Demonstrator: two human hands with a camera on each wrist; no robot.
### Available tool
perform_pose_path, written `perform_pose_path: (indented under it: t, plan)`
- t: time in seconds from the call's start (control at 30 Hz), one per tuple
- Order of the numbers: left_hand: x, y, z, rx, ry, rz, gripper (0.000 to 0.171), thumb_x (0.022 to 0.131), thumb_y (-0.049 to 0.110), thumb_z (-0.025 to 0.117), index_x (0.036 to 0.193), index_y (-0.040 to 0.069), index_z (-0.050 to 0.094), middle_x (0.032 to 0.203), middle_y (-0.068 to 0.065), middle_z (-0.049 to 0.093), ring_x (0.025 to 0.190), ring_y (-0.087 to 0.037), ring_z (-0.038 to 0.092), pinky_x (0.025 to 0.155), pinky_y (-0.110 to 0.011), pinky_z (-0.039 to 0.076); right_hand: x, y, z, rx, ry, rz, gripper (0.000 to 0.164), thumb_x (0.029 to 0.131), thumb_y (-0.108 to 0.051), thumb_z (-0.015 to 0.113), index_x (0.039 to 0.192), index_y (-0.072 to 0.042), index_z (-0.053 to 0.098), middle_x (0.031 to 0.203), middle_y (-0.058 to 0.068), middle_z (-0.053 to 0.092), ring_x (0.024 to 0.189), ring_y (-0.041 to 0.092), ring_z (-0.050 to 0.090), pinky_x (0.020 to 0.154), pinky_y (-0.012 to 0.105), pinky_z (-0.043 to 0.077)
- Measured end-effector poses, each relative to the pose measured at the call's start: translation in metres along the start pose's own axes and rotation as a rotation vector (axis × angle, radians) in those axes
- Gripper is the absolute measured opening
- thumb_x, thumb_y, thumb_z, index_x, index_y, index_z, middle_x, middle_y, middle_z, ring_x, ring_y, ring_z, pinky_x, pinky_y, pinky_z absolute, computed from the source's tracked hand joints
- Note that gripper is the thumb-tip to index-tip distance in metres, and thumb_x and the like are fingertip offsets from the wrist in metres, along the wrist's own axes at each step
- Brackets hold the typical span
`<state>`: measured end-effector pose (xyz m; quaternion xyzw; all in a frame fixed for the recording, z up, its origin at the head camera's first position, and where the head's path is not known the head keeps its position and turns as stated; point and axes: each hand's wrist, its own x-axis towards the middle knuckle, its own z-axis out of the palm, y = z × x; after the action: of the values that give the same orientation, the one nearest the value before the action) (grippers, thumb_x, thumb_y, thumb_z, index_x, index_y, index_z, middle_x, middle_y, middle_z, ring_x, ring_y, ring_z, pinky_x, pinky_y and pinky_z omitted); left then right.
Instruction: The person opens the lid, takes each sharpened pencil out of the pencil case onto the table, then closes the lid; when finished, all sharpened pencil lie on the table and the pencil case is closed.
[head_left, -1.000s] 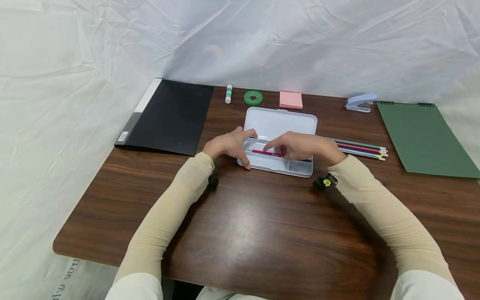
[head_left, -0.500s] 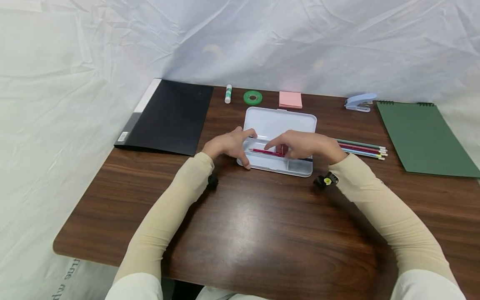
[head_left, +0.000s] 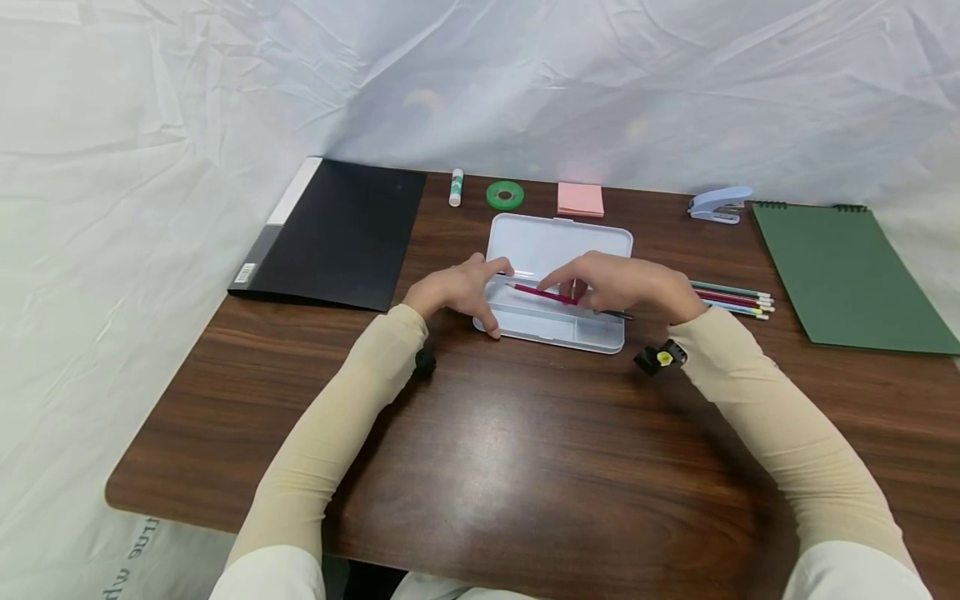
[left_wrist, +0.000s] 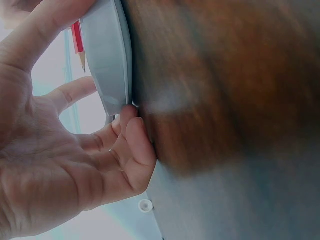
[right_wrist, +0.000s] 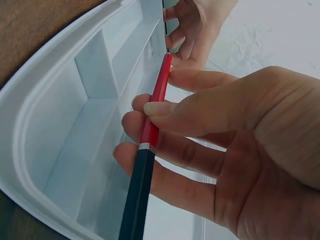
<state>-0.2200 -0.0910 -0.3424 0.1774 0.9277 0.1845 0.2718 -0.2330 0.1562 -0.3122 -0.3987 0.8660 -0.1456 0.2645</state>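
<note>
A white pencil case (head_left: 558, 240) lies with its lid tipped back. My left hand (head_left: 459, 287) holds its left end; in the left wrist view the curled fingers (left_wrist: 132, 150) sit at the case's wall (left_wrist: 107, 60). Between thumb and fingers my right hand (head_left: 626, 282) pinches a pencil (right_wrist: 161, 85), red toward the point and dark toward the back, with a pale band between. That pencil slants over the tray, its sharpened point toward my left hand. In the right wrist view the tray's compartments and divider (right_wrist: 97, 67) show below it.
Several pencils (head_left: 735, 297) lie right of the case, beside a green spiral pad (head_left: 855, 279). Behind stand a glue stick (head_left: 456, 187), green tape (head_left: 505, 195), pink sticky notes (head_left: 580, 200) and a light blue stapler (head_left: 718, 205). A black folder (head_left: 341, 233) lies left.
My right hand has lifted slightly and shifted right, bringing the pencil up from low in the tray to a slant above it. The left hand stays at the case's end.
</note>
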Motion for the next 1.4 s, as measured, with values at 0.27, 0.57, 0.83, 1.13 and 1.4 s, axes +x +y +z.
perform_pose_path:
  t: [0.27,0.57,0.83,1.13,1.4]
  plan:
    - [0.000,0.000,-0.001,0.001,-0.004,-0.005,0.095,0.070,0.034,0.091,0.147,0.027,0.035,0.137,-0.013,0.036,0.118,-0.030,0.048,0.103,-0.048,0.044,-0.004,0.002,-0.001,0.009,0.020,0.011,0.059,0.085,0.016,0.059,0.138,-0.009,0.059,0.114,0.011,0.069,0.103,0.026,0.067,0.086,0.044,0.055]
    - [-0.001,-0.001,-0.001,-0.009,0.000,-0.009,0.095,0.070,0.034,0.091,0.146,0.027,0.036,0.136,-0.013,0.037,0.118,-0.030,0.048,0.103,-0.048,0.044,-0.009,0.005,-0.001,0.003,0.049,0.003,0.056,0.086,0.012,0.062,0.138,-0.010,0.059,0.116,0.012,0.069,0.102,0.026,0.067,0.089,0.046,0.055]
    - [-0.002,-0.001,-0.002,-0.011,-0.001,-0.021,0.095,0.070,0.033,0.091,0.146,0.028,0.035,0.136,-0.013,0.036,0.118,-0.030,0.048,0.103,-0.047,0.044,-0.016,0.010,-0.002,0.010,0.080,-0.010,0.055,0.086,0.011,0.062,0.137,-0.010,0.060,0.116,0.013,0.069,0.098,0.025,0.067,0.084,0.043,0.056]
    - [-0.001,-0.001,-0.002,-0.022,-0.008,-0.011,0.096,0.070,0.031,0.091,0.148,0.027,0.034,0.137,-0.013,0.035,0.119,-0.030,0.047,0.104,-0.046,0.043,-0.037,0.021,-0.004,-0.004,0.094,0.007,0.055,0.085,0.012,0.064,0.135,-0.012,0.062,0.111,0.010,0.069,0.094,0.021,0.067,0.081,0.039,0.055]
    - [-0.001,0.001,-0.001,-0.011,-0.010,0.007,0.096,0.071,0.031,0.090,0.149,0.025,0.033,0.140,-0.015,0.034,0.119,-0.030,0.047,0.104,-0.046,0.043,-0.066,0.033,-0.003,-0.006,0.119,0.036,0.054,0.085,0.009,0.067,0.134,-0.014,0.063,0.108,0.006,0.071,0.093,0.017,0.066,0.076,0.034,0.053]
